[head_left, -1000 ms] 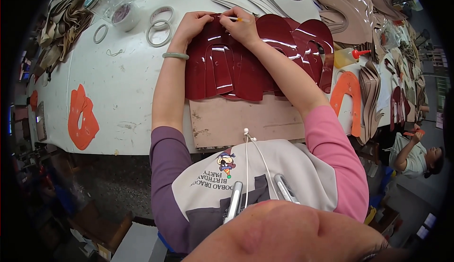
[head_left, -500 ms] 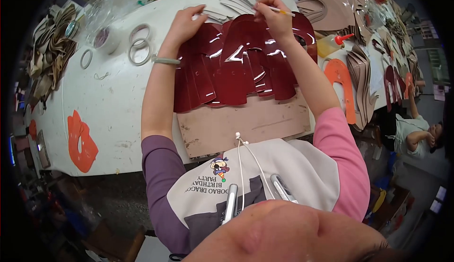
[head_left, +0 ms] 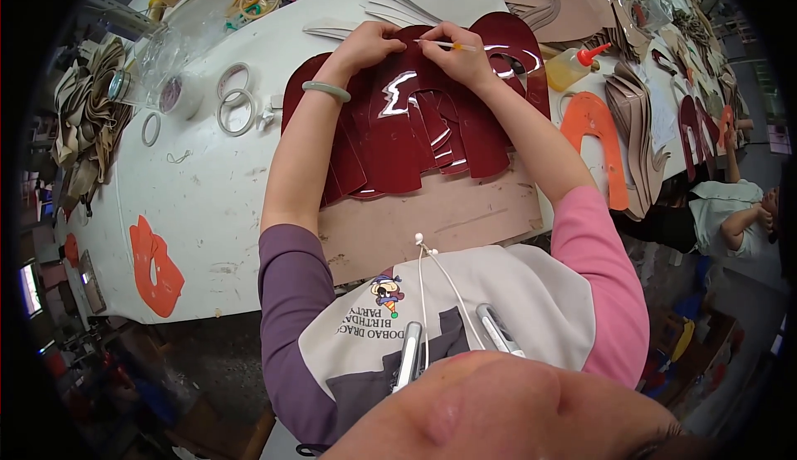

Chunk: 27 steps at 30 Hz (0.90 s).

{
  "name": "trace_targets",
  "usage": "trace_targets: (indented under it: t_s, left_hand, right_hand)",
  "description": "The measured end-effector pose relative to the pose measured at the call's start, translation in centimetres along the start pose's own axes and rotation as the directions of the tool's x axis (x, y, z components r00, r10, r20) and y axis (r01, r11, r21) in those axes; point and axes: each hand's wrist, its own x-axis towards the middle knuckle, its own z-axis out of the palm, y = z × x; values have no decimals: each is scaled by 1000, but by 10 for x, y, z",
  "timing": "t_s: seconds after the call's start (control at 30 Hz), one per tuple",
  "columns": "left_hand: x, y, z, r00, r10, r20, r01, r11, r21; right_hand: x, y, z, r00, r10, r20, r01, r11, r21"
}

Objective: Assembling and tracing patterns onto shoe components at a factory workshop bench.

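Observation:
Glossy dark red U-shaped leather pieces (head_left: 403, 157) lie overlapping in front of me. My left hand (head_left: 369, 46), with a pale green bangle at the wrist, has its curled fingers at the upper edge of the middle piece, seemingly pinching it. In my right hand (head_left: 461, 61) is a slim pen (head_left: 462, 46) with a yellow-orange section, its tip pointing left at the same edge. The two hands are close together. Under the red pieces is a worn pinkish-tan board (head_left: 432, 215).
Pale grey cut pieces (head_left: 398, 3) fan out beyond my hands. To the right stand a yellow bottle with a red nozzle (head_left: 569, 68), an orange U-shaped piece (head_left: 596, 140) and stacked tan pieces (head_left: 635, 140). Tape rings (head_left: 237, 111) and an orange cutout (head_left: 155, 269) lie left. Another person (head_left: 726, 215) sits far right.
My left hand has moved right onto the middle red piece, and its fingers have closed. My right hand has come down and left with the pen, whose tip now meets that piece's edge.

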Motion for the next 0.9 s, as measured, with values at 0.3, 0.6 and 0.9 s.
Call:
trace_targets:
  t_s: [0.3,0.6,0.9]
  left_hand:
    - [-1,1,3,999,12,-41,-15,997,-82]
    - [-2,5,1,1000,-27,4,27,998,-59]
    - [-2,6,1,1000,-25,14,27,991,-132]
  right_hand:
    - [-1,6,5,999,-38,-9,38,999,-5]
    - [0,3,1,1000,-15,2,15,1000,-2]
    - [2,7,-4,1000,-18,-14,17,999,-39]
